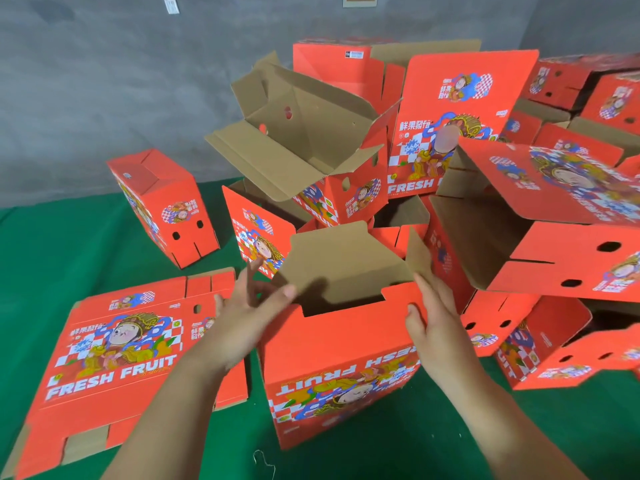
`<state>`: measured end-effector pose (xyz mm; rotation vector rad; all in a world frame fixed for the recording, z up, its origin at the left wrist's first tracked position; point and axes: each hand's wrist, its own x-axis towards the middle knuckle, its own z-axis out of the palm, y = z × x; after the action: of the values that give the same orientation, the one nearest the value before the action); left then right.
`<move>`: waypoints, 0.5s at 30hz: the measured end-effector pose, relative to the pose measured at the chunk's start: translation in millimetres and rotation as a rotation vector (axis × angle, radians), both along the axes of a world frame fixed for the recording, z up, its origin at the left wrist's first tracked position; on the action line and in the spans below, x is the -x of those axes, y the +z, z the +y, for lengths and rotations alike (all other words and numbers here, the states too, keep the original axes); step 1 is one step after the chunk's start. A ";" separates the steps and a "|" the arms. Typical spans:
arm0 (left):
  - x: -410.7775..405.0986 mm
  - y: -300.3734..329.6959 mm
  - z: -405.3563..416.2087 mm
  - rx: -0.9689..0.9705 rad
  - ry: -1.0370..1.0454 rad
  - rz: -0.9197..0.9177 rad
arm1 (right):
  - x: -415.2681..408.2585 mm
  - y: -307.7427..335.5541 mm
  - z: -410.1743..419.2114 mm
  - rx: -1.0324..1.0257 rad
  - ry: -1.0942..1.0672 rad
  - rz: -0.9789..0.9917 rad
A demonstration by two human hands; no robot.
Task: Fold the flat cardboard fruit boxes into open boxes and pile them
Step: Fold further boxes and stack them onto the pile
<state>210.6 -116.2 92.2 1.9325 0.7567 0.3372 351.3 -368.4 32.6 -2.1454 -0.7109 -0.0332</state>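
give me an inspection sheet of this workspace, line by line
surface: green cloth, covered in boxes from the middle to the right
job's things: box in work stands upright with its print upside down and top flaps up; flat stack lies to its left; closed box stands alone behind; pile of folded open boxes lies jumbled behind and right
clutter: thin wire piece on the cloth near the bottom edge
hands: left hand at the box's left top corner, fingers straight; right hand on its right top edge and side flap
cables: nothing seen
surroundings: grey wall with a small white paper
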 end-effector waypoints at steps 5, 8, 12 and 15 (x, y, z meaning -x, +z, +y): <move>12.0 -22.0 7.3 -0.366 -0.039 0.223 | 7.8 -5.3 -5.2 -0.039 0.049 -0.148; 7.1 -24.3 9.3 -0.109 -0.021 0.093 | 3.4 -2.6 -13.4 -0.113 0.089 -0.120; 8.6 -33.0 -1.4 0.109 0.146 -0.251 | 1.8 -10.1 -21.8 -0.046 0.013 -0.011; 8.7 -35.3 -16.3 -0.429 0.225 -0.362 | 1.1 -14.5 -27.5 -0.042 0.050 0.001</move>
<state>202.0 -132.5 56.9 2.0954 0.6981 1.0284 350.3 -395.9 18.1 -2.0862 -0.7563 -0.0198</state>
